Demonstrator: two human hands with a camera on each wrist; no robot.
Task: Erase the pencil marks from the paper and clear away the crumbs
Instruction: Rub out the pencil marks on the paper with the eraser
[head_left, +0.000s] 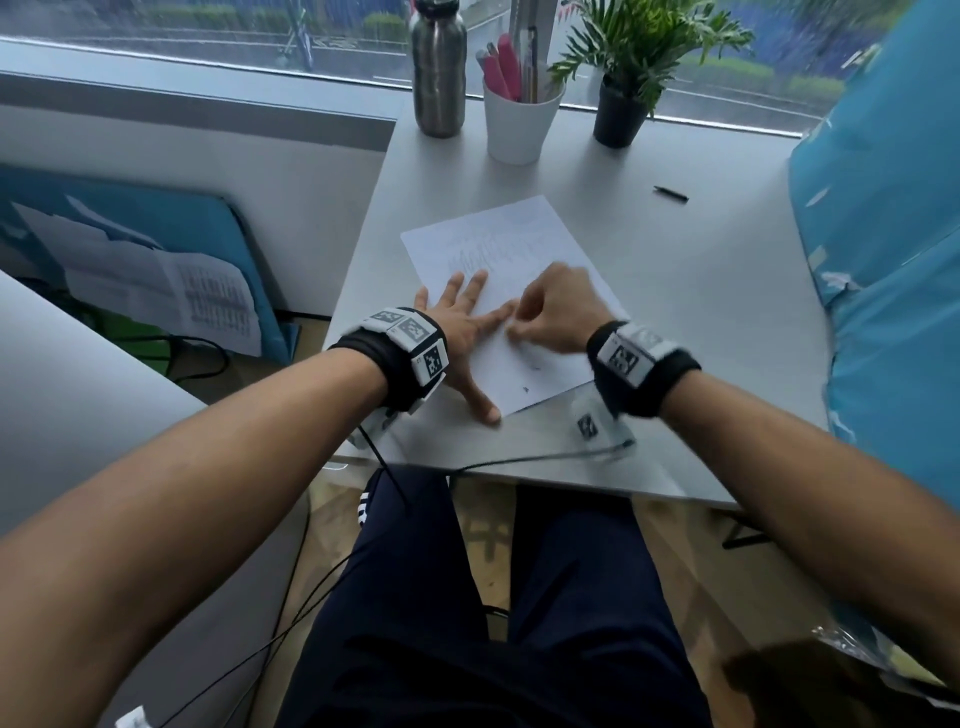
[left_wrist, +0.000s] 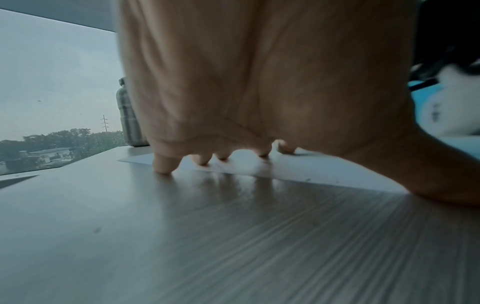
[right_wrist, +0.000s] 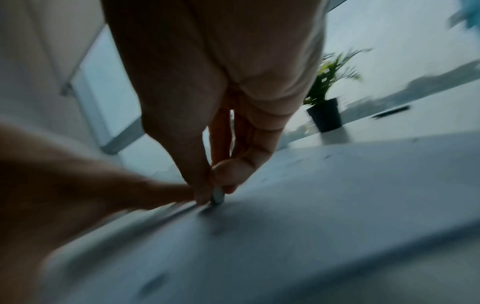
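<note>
I see my left hand (head_left: 462, 332) spread flat, fingers (left_wrist: 163, 164) apart, pinning the paper's (head_left: 550, 249) near left edge on the desk (head_left: 727, 322). My right hand (head_left: 558, 306) pinches a small eraser (right_wrist: 217, 197) against the sheet, just right of the left.

The left hand (head_left: 462, 332) lies flat with spread fingers (head_left: 475, 286) on the paper (head_left: 524, 244). The right hand (head_left: 558, 306) is curled just beside it. A black pen (head_left: 670, 193) lies apart on the counter (head_left: 701, 332).
</note>
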